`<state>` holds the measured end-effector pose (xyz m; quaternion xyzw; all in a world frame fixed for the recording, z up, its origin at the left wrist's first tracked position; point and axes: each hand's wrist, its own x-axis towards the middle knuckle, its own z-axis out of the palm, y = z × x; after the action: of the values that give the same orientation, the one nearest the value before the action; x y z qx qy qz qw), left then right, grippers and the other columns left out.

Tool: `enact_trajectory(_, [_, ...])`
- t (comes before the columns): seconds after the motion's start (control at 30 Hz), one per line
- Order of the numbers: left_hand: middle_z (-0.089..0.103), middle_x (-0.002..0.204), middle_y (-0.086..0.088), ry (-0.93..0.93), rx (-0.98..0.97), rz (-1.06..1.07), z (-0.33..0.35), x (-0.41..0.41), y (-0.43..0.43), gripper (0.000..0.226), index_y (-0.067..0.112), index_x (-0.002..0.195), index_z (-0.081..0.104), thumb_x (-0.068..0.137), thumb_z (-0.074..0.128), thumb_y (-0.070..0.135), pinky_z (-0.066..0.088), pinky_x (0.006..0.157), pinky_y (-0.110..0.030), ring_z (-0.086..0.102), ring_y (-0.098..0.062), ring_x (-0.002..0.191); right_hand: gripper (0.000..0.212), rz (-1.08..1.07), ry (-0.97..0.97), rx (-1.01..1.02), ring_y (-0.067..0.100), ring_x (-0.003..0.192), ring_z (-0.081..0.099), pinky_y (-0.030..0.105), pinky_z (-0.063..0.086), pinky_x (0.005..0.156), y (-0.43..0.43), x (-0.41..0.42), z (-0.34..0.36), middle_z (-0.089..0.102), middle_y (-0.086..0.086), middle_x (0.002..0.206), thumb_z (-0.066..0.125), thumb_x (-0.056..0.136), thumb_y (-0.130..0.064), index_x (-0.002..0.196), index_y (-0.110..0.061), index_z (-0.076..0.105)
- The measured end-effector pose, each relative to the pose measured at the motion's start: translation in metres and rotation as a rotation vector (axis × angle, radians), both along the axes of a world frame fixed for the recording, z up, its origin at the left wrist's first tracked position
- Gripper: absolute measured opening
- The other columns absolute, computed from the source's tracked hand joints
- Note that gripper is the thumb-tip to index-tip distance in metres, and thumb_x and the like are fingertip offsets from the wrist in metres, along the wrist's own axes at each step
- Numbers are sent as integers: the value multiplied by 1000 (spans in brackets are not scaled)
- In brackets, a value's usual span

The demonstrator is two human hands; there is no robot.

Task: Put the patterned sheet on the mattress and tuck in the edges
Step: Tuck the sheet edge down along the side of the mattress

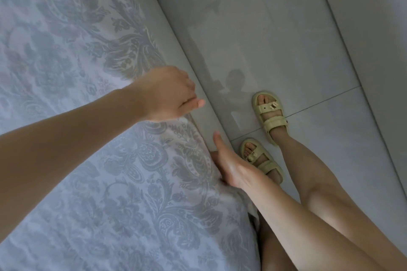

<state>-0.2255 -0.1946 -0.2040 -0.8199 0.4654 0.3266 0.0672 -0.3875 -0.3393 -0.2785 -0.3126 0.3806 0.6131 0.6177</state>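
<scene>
Glossy grey floor tiles (286,28) fill the view from twelve to four o'clock, with a plain grey bed frame (174,35) running as a strip along their left side. Spread over the bed from seven to eleven o'clock lies the patterned sheet (77,39), pale with a grey floral print; its edge falls along the frame. At centre the left hand (167,92) hovers over that edge, its fingers (187,88) curled under and the thumb against them; whether they pinch any cloth cannot be told. At five o'clock from it the right hand (231,167) lies against the sheet's side, thumb straight, its fingers hidden behind the cloth, so their grip cannot be told. Pale yellow sandals (269,114) stand on the tiles at three o'clock.
</scene>
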Motion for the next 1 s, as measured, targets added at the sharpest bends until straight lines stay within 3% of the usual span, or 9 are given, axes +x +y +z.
enact_trajectory(0.1, [66, 92, 8, 48, 161, -110, -5, -16, 0, 81, 24, 97, 67, 88, -11, 47, 41, 94, -34, 58, -17, 91, 81, 17, -131, -219, 18, 84, 69, 32, 54, 79, -15, -19, 18, 74, 3, 86, 14, 87, -73, 90, -18, 73])
enact_trajectory(0.2, [66, 83, 1, 46, 333, -98, -13, -15, -7, 72, 19, 83, 65, 97, -1, 44, 42, 94, -35, 60, -20, 88, 60, -65, -427, -413, 9, 98, 66, 32, 51, 90, -13, -31, 31, 72, -4, 101, 24, 93, -63, 98, -27, 70])
enact_trajectory(0.27, [65, 86, -3, 44, 433, -104, -17, -17, -19, 67, 16, 76, 59, 99, 3, 42, 40, 97, -36, 61, -22, 94, 53, -181, -515, -404, 7, 107, 62, 28, 49, 96, -8, -28, 39, 69, -7, 110, 32, 91, -61, 109, -25, 66])
enact_trajectory(0.33, [65, 110, -7, 34, 538, -97, -20, -17, -29, 62, 14, 100, 62, 101, 7, 40, 40, 99, -36, 58, -25, 108, 39, -243, -490, -221, 6, 101, 65, 20, 51, 85, -4, -17, 45, 71, -8, 102, 32, 97, -47, 104, -26, 65])
enact_trajectory(0.47, [55, 132, -10, 78, 730, -32, -24, -10, -34, 57, 10, 126, 54, 102, 12, 39, 41, 96, -37, 51, -28, 122, 56, -149, -351, -48, 7, 90, 68, 22, 52, 77, 5, 0, 39, 73, -6, 93, 25, 95, -58, 100, -22, 67])
enact_trajectory(0.57, [50, 138, -11, 150, 784, 70, -26, -2, -38, 60, 10, 130, 52, 101, 12, 45, 38, 100, -38, 46, -29, 127, 90, -45, -260, -42, 21, 107, 64, 39, 46, 99, 7, 6, 25, 70, 6, 111, 27, 75, -85, 115, -14, 66])
enact_trajectory(0.63, [50, 137, -11, 163, 743, 127, -23, 3, -40, 64, 8, 130, 52, 100, 13, 49, 37, 99, -38, 45, -29, 128, 97, -16, -222, -43, 24, 108, 63, 43, 43, 103, 7, 6, 21, 69, 8, 113, 27, 70, -88, 117, -13, 65])
enact_trajectory(0.8, [63, 97, -12, 62, 385, 262, -8, 10, -25, 59, 10, 92, 61, 99, 18, 49, 42, 81, -36, 56, -32, 101, 93, 39, -105, -68, 21, 108, 64, 39, 43, 104, -6, -23, 24, 68, 8, 117, 23, 77, -84, 121, -13, 63])
enact_trajectory(1.0, [66, 94, -3, -33, 190, 86, 9, -22, -21, 47, 13, 95, 65, 99, 25, 37, 45, 83, -34, 56, -24, 93, 60, 88, -253, -210, 10, 96, 62, 32, 43, 101, -32, -57, 48, 67, -6, 98, 18, 95, -60, 95, -25, 67])
